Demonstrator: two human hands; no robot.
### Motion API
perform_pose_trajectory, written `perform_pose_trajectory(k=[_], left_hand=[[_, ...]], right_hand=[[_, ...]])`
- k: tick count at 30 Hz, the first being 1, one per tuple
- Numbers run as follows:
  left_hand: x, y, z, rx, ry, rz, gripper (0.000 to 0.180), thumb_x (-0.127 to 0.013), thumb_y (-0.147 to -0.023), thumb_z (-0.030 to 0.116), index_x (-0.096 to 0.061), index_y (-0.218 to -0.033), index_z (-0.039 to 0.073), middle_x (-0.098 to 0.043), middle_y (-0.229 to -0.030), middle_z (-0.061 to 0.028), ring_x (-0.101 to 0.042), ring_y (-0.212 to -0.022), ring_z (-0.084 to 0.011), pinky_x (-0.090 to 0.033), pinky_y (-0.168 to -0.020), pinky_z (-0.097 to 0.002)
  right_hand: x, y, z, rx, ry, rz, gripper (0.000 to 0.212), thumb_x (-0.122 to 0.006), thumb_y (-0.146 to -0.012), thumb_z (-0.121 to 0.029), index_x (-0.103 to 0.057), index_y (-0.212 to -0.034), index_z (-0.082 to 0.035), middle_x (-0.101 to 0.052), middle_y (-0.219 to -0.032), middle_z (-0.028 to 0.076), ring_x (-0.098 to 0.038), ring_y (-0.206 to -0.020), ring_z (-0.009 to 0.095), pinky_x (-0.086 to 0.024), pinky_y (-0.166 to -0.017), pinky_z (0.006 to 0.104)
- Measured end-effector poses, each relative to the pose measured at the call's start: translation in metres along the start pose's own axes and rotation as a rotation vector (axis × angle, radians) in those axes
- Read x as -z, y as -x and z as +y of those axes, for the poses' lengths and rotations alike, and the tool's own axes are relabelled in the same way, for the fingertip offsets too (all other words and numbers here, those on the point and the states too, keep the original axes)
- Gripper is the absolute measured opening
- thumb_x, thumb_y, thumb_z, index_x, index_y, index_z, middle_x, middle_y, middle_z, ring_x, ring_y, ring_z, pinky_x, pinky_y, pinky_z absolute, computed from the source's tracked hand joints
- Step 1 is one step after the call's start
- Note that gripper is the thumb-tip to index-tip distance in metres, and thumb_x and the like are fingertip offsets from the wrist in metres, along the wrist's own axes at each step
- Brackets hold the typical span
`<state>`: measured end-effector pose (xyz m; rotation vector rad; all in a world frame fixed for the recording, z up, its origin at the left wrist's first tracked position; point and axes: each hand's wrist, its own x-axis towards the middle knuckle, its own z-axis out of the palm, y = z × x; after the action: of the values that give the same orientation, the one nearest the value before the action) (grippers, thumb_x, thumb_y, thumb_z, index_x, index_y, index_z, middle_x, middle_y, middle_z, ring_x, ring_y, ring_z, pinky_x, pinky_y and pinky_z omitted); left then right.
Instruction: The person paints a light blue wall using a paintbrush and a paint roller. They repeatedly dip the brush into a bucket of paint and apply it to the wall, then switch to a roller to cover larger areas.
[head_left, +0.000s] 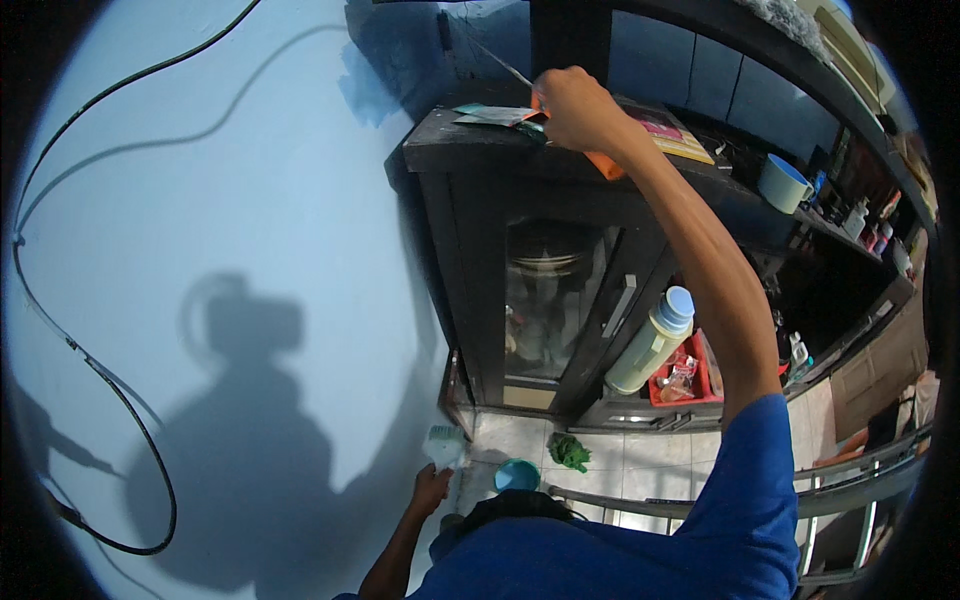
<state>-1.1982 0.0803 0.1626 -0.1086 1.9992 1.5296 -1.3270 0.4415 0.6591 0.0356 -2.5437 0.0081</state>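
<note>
My left hand [430, 490], low beside the light blue wall, is closed on the handle of a wide paintbrush [445, 445] with pale blue on it. Up at the cabinet's top, my right arm is stretched far forward. Its hand [580, 108] is closed, and a thin pale strip [514, 72] sticks out of it toward the wall corner; what the fingers hold is mostly hidden. Orange material [606, 165] shows beneath that hand. Papers [495, 115] lie beside it on the dark cabinet [460, 150]. A darker patch [370, 80] marks the wall near the corner.
On the floor are a blue bucket [517, 474] and a green crumpled thing [569, 452]. A pale flask [652, 342] and a red basket [706, 365] stand by the cabinet. A mug [782, 184] is on top. Metal rails [850, 490] run at right; a black cable [95, 100] hangs left.
</note>
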Motion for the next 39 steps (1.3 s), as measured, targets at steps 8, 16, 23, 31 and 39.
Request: perform_pose_trajectory(k=[8,16,23,31,39], left_hand=[[-0.005,0.012,0.011,0.112,0.173,0.016,0.021,-0.058,-0.08,0.019,-0.052,-0.085,0.0,-0.048,-0.062,-0.0041,-0.045,-0.047,-0.0117,-0.036,-0.04,-0.0267],[0.001,-0.004,0.03,0.04,0.035,-0.073,0.022,-0.058,-0.08,0.02,-0.051,-0.085,0.0,-0.047,-0.062,-0.0039,-0.045,-0.048,-0.0117,-0.037,-0.04,-0.0268],[0.003,0.002,0.011,-0.016,-0.043,-0.069,0.023,-0.06,-0.079,0.023,-0.045,-0.077,0.005,-0.044,-0.063,-0.0029,-0.045,-0.05,-0.0133,-0.04,-0.044,-0.0287],[-0.004,-0.004,0.019,0.094,0.069,-0.027,0.025,-0.061,-0.079,0.022,-0.043,-0.077,0.005,-0.045,-0.063,-0.0031,-0.045,-0.05,-0.0129,-0.039,-0.043,-0.0286],[0.025,0.027,0.008,0.094,0.069,0.064,0.022,-0.059,-0.079,0.019,-0.05,-0.083,-0.001,-0.047,-0.062,-0.0048,-0.046,-0.05,-0.0126,-0.038,-0.041,-0.0278]], right_hand=[[-0.012,0.045,-0.006,0.085,0.011,0.02,0.023,-0.062,-0.058,0.0,-0.061,-0.081,0.003,-0.059,-0.083,0.023,-0.059,-0.081,0.037,-0.049,-0.072,0.043],[0.002,0.053,-0.022,-0.017,-0.033,0.093,0.022,-0.06,-0.059,0.003,-0.059,-0.081,0.001,-0.059,-0.079,0.021,-0.059,-0.081,0.036,-0.048,-0.072,0.0409],[0.003,0.044,-0.012,0.029,-0.068,-0.018,0.021,-0.059,-0.059,0.004,-0.058,-0.081,0.002,-0.059,-0.079,0.022,-0.058,-0.08,0.038,-0.048,-0.071,0.041],[-0.01,0.001,-0.013,-0.009,0.002,0.003,0.022,-0.06,-0.06,0.002,-0.059,-0.082,0.002,-0.059,-0.081,0.023,-0.06,-0.077,0.038,-0.048,-0.071,0.0422],[-0.019,0.019,-0.007,-0.021,0.002,0.084,0.021,-0.063,-0.059,0.0,-0.061,-0.08,0.0,-0.06,-0.08,0.023,-0.059,-0.08,0.037,-0.047,-0.072,0.0437]])
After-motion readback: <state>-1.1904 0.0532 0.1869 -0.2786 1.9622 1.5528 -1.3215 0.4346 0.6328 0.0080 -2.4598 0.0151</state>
